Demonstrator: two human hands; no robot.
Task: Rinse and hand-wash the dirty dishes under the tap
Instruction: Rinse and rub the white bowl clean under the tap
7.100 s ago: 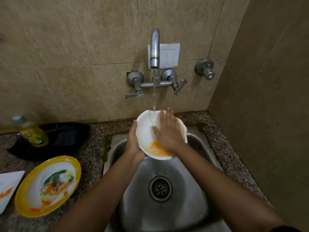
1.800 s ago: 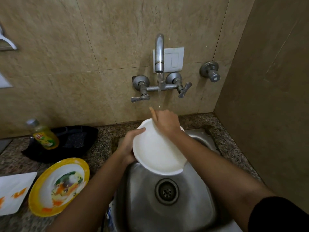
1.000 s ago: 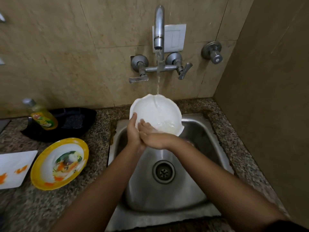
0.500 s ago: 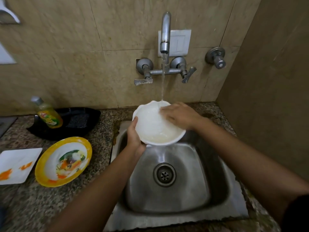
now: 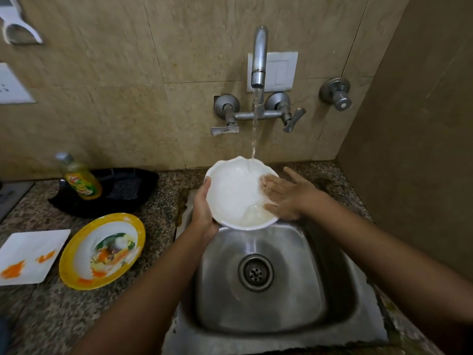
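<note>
Head view: white scalloped ceramic bowl (image 5: 236, 193) under tap stream (image 5: 254, 134), looks rinsed clean. Left hand (image 5: 203, 211) grips its rim; right hand (image 5: 286, 194) spread flat inside, rubbing. Left of left hand, unwashed: yellow-rimmed round plate (image 5: 102, 249), white square plate (image 5: 28, 256), both food-smeared.

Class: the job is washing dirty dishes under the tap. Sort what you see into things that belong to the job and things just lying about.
Belong: white bowl, left hand, right hand, tap, sink, yellow plate, square plate, soap bottle.

Lying about: black tray, wall switch, spare valve.
</note>
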